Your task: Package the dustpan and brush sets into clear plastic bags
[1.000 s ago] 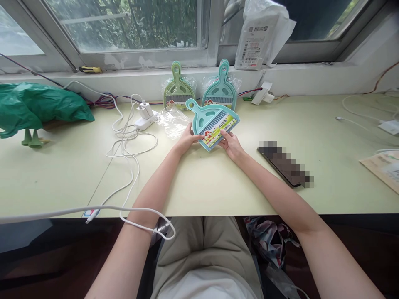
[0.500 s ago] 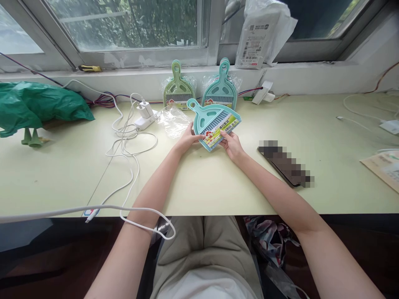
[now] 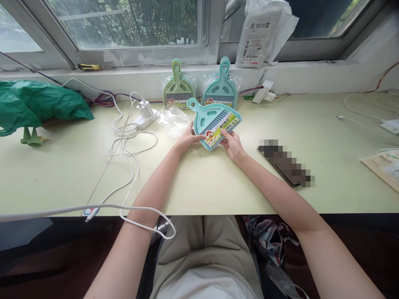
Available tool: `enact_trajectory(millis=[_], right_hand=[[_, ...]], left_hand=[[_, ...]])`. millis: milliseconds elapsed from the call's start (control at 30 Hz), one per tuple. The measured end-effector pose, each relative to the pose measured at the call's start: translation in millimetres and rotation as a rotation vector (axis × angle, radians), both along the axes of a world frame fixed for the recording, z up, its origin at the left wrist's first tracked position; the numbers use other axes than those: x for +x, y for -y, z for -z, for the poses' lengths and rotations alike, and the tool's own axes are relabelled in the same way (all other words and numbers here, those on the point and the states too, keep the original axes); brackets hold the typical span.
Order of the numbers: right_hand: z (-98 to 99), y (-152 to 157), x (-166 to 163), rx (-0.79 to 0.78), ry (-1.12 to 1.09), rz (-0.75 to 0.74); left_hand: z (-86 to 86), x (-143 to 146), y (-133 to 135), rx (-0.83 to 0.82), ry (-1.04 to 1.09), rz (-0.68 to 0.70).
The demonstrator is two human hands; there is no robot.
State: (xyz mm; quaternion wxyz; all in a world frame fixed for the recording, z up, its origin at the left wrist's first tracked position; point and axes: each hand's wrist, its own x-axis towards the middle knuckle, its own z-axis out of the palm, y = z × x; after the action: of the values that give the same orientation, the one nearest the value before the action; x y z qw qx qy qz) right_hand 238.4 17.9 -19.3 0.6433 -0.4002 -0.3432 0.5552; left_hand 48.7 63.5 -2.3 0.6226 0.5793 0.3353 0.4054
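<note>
Between my two hands is a turquoise dustpan [image 3: 205, 115] with a small grey-bristled brush nested in it and a printed card label across the front. It is tilted, its handle pointing up to the left. My left hand [image 3: 188, 138] grips its lower left edge, thumb on the label. On the lower right edge my right hand [image 3: 231, 144] is closed, thumb also on the label. A crumpled clear plastic bag [image 3: 173, 121] lies beside my left hand. Behind stand a green dustpan set [image 3: 177, 85] and further turquoise dustpans [image 3: 220, 86], in clear wrap against the wall.
White cables [image 3: 124, 155] and a charger [image 3: 145, 109] lie on the left of the table [image 3: 199, 187]; one cable crosses my left forearm. A phone [image 3: 282, 164] is at right. A green bag [image 3: 40, 104] lies far left. A white parcel [image 3: 257, 39] and a yellow cutter [image 3: 89, 67] rest on the sill.
</note>
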Motion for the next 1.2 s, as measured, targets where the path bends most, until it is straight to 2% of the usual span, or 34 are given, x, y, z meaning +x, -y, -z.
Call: enact_trajectory(millis=[433, 967, 1067, 1200], right_hand=[[0.8, 0, 0, 0.003, 0.006, 0.006], [-6.5, 5, -4, -0.032, 0.033, 0.032], [-5.9, 5, -4, -0.028, 0.03, 0.032], [-6.1, 6, -4, -0.03, 0.039, 0.034]], left_hand=[[-6.1, 1, 4, -0.018, -0.007, 0.002], [-2.1, 1, 0, 0.001, -0.027, -0.002], [-1.8, 0, -5, 0.02, -0.093, -0.124], [-2.6, -5, -10, 0.168, -0.266, -0.474]])
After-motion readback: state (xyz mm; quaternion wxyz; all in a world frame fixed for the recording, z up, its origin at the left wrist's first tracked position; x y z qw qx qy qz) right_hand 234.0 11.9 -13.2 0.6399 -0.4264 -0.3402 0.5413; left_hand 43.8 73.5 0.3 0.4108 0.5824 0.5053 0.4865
